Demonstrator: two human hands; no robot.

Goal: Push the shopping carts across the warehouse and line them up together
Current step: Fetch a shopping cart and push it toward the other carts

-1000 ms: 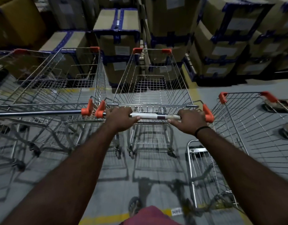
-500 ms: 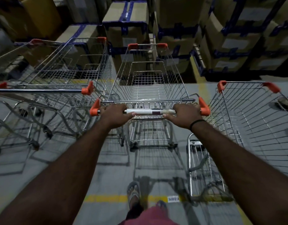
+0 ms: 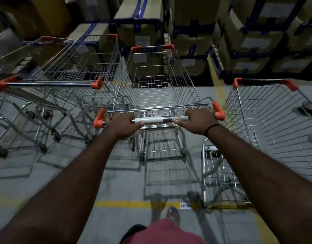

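Fists clamped on handle bar [image 3: 158, 119] — left hand [image 3: 124, 123] and right hand [image 3: 198, 120] set wide, likely for steering. Pushed shopping cart [image 3: 157, 97] sat between left cart [image 3: 51, 84] and right cart [image 3: 268, 120], nose toward stacked cartons [image 3: 192, 29] — nearly aligned.

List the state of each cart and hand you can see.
Middle cart: empty, upright, held by its handle.
Left cart: empty, upright, untouched.
Right cart: empty, upright, untouched.
Left hand: grips middle cart's handle.
Right hand: grips the same handle.
Boxes: closed, stacked.
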